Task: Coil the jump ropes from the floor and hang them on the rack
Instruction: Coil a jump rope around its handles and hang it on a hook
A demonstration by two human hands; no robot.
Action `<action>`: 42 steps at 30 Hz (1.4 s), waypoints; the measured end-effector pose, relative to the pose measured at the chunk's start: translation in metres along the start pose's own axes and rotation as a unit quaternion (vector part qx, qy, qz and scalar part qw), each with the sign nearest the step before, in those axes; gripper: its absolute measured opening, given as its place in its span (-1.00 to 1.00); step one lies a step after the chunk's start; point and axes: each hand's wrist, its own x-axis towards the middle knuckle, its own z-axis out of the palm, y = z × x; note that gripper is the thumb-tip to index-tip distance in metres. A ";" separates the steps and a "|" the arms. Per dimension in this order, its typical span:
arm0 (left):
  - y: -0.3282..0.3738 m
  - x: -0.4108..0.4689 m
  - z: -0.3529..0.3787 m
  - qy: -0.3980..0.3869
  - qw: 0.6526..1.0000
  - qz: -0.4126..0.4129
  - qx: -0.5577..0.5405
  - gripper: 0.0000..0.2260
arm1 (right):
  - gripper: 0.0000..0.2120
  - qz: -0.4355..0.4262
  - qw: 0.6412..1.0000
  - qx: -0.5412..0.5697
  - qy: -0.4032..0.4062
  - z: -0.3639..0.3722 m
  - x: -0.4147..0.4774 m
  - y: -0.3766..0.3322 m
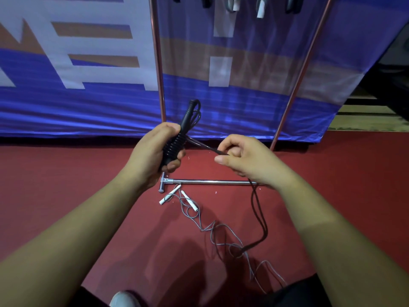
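My left hand (152,151) grips the black handles (177,140) of a black jump rope, with cord wound in tight turns around them. My right hand (241,156) pinches the black cord (205,147) a short way from the handles, held taut between the hands. The rest of that cord (257,209) hangs from under my right wrist down to the red floor. A grey jump rope (212,229) with white handles (169,196) lies tangled on the floor below. The rack's copper poles (158,63) rise ahead, with several coiled ropes (259,7) hanging at the top.
The rack's chrome base bar (210,181) lies across the red floor (66,185) under my hands. A blue banner (77,103) hangs behind the rack. My white shoe (124,299) shows at the bottom edge. Wooden steps (365,111) sit at the far right.
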 end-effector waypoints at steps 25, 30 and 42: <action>-0.016 0.009 -0.028 0.118 0.794 0.102 0.588 -0.67 | -0.88 0.081 0.991 0.099 -0.029 0.013 -0.007 -0.017; -0.025 0.006 -0.017 -0.005 0.726 0.083 0.682 -0.62 | -0.93 0.037 0.998 0.036 0.018 0.016 -0.007 -0.020; -0.019 -0.007 -0.002 -0.260 0.761 0.116 0.583 -0.76 | -0.89 -0.027 0.993 -0.037 0.107 0.004 -0.001 -0.005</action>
